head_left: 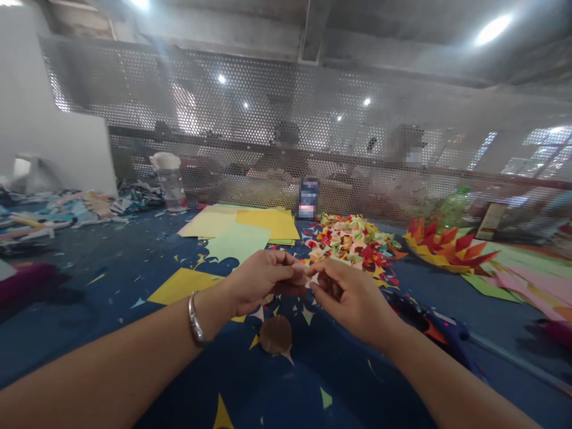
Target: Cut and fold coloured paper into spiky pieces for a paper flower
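Observation:
Near the middle of the blue table [179, 369], my left hand [268, 277] has its fingers closed on a small pale pink piece [301, 275], which looks like paper. My right hand [348, 292] meets it from the right, thumb and forefinger curled at the edge of that piece; whether they pinch it is too blurred to tell. Below the hands lies a round brown disc [276, 334] among paper scraps. Just behind them is a heap of small folded papers [357, 238] in red, yellow, pink and green.
Yellow and pale green sheets [241, 238] lie behind my left hand. A dark blue tool [447, 328], perhaps a glue gun, is at right. Beyond are a red-orange pointed paper piece [447, 247], a phone [308, 199], a cup [168, 182] and a perforated screen [250, 119].

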Demonstrator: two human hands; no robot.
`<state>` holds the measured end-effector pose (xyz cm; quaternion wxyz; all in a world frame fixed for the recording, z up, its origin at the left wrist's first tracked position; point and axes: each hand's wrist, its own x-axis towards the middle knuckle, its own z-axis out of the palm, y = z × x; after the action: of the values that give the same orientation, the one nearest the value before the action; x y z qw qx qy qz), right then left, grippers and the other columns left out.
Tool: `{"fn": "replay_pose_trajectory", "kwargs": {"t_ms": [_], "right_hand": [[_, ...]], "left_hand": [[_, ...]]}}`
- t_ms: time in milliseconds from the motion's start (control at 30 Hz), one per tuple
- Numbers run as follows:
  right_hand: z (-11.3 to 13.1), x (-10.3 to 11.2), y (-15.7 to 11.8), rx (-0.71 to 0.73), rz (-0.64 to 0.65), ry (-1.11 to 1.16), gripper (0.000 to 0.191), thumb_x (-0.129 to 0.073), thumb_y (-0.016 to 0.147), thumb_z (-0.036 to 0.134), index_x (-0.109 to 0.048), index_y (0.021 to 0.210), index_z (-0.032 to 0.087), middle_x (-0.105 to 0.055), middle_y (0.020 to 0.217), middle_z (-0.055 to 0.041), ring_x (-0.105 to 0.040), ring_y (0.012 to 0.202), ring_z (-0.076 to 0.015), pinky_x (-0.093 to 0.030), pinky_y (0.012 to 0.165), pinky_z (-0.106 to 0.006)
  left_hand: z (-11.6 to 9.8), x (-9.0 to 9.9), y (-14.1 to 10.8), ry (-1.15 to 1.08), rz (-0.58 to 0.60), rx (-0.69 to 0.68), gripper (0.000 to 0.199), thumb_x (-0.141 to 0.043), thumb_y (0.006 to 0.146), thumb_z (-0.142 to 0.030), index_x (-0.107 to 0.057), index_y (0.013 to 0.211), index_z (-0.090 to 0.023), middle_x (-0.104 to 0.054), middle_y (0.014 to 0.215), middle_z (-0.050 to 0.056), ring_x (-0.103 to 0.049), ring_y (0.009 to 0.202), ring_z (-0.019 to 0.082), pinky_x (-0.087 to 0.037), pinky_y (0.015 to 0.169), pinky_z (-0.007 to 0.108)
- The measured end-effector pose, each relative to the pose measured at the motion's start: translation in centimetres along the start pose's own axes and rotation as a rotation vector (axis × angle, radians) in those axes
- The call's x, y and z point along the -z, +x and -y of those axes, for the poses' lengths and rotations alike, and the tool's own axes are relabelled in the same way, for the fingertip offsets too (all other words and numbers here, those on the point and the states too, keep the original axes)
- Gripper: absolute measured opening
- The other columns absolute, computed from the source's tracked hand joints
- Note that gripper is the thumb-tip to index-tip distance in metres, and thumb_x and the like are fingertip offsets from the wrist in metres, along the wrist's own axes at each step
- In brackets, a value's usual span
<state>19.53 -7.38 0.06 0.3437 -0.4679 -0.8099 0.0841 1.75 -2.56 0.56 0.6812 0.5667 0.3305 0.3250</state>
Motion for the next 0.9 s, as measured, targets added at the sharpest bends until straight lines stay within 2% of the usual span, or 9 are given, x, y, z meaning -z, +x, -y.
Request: {"fn": "replay_pose_trajectory", "kwargs": {"t_ms": [133,300,433,567,700,800,900], "right_hand": [[0.1,0.1,0.0,0.031,-0.006,-0.017,0.01,-0.05,0.084,0.019,-0.058,0.089,0.021,-0.053,0.07,0.0009,-0.049,0.061,-0.0126,-0.037,0.054,-0.023],[0.3,0.2,0.0,-0.031,-0.016,0.032,0.008,-0.05,0.085,0.023,-0.057,0.083,0.021,-0.054,0.066,0.0019,-0.047,0.056,-0.0115,-0.037,0.052,-0.024],[0.2,0.2,0.1,-0.064,-0.045,0.071,0.008,-0.05,0.085,0.024,-0.056,0.081,0.019,-0.052,0.062,0.0025,-0.045,0.053,-0.0106,-0.036,0.049,-0.023],[0.2,0.3,0.2,-0.068,-0.072,0.071,0.008,-0.051,0.084,0.022,-0.056,0.08,0.019,-0.054,0.062,0.0024,-0.047,0.053,-0.0104,-0.037,0.05,-0.022],[0.2,0.3,0.1,-0.077,-0.088,0.048,0.007,-0.052,0.083,0.022,-0.055,0.079,0.018,-0.053,0.062,0.0021,-0.047,0.053,-0.0107,-0.038,0.05,-0.023],[0.1,0.2,0.1,-0.091,-0.082,0.074,0.008,-0.051,0.084,0.024,-0.054,0.078,0.019,-0.052,0.061,0.0022,-0.047,0.053,-0.0108,-0.037,0.049,-0.023],[0.0,0.1,0.2,-0.107,-0.076,0.104,0.009,-0.05,0.085,0.024,-0.053,0.079,0.019,-0.052,0.061,0.0022,-0.047,0.053,-0.0109,-0.037,0.048,-0.023]], "left_hand": [[-0.1,0.0,-0.1,0.035,0.027,0.021,0.017,-0.067,0.072,-0.03,-0.062,0.077,-0.014,-0.066,0.074,0.002,-0.062,0.066,0.011,-0.047,0.074,0.03],[0.0,-0.2,-0.2,0.272,0.03,-0.066,0.02,-0.061,0.077,-0.035,-0.065,0.08,-0.016,-0.067,0.072,0.002,-0.064,0.069,0.015,-0.049,0.071,0.032],[0.2,-0.2,-0.2,0.184,0.102,-0.104,0.023,-0.058,0.079,-0.037,-0.066,0.086,-0.016,-0.069,0.084,0.005,-0.064,0.077,0.016,-0.048,0.077,0.033],[0.3,-0.2,-0.2,0.18,0.131,-0.201,0.022,-0.067,0.073,-0.031,-0.067,0.087,-0.015,-0.066,0.078,0.003,-0.059,0.074,0.013,-0.046,0.077,0.029],[0.6,-0.5,-0.1,0.186,0.113,-0.236,0.025,-0.07,0.069,-0.029,-0.068,0.088,-0.014,-0.066,0.077,0.002,-0.058,0.072,0.013,-0.046,0.074,0.028],[1.1,-0.5,0.0,0.206,0.084,-0.247,0.026,-0.067,0.072,-0.032,-0.069,0.091,-0.015,-0.068,0.082,0.004,-0.06,0.076,0.015,-0.047,0.077,0.031],[1.4,-0.4,0.2,0.314,0.053,-0.272,0.027,-0.062,0.076,-0.037,-0.069,0.092,-0.016,-0.069,0.084,0.006,-0.062,0.079,0.018,-0.048,0.075,0.032]]}}
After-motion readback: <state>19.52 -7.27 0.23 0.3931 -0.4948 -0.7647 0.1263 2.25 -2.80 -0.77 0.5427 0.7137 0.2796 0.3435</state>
